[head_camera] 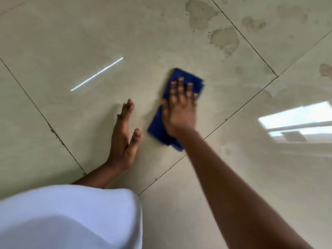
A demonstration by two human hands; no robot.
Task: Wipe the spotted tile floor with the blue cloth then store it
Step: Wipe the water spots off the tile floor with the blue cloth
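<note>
A folded blue cloth [190, 79] lies flat on the glossy beige tile floor [71, 42] near the middle of the view. My right hand [180, 108] presses down on the cloth with its fingers spread, covering the cloth's middle. My left hand [124, 137] rests just left of the cloth, on the bare tile, palm turned on edge with fingers straight and holding nothing. Brownish dried stains [225, 39] mark the tiles beyond the cloth toward the upper right. The picture is blurred by motion.
Dark grout lines [239, 110] cross the floor diagonally. A bright window reflection [296, 117] shines on the tile at the right, and a thin light streak [97, 74] at the left. My white clothing [68, 216] fills the lower left corner.
</note>
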